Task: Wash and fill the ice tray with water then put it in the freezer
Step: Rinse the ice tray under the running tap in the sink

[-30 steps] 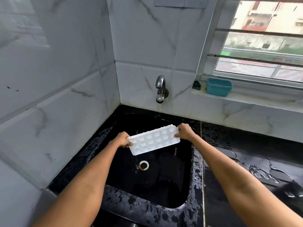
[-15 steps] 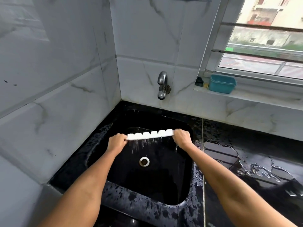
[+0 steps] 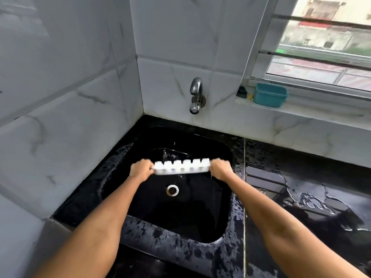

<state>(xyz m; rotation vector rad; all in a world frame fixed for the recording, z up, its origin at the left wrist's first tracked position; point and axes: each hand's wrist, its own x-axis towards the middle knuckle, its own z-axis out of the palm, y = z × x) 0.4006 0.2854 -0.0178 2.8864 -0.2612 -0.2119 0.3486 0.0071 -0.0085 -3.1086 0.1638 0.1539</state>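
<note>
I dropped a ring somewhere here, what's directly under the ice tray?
Below the ice tray, held at its ends by the left hand and right hand, lies the wet black sink basin and its drain. The strip right behind the tray is covered.

Bare forearms, no sleeves; left hand (image 3: 140, 170) and right hand (image 3: 220, 169) ungloved, ringless

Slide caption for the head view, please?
Both hands hold a white ice tray edge-on over the wet black sink.
</note>
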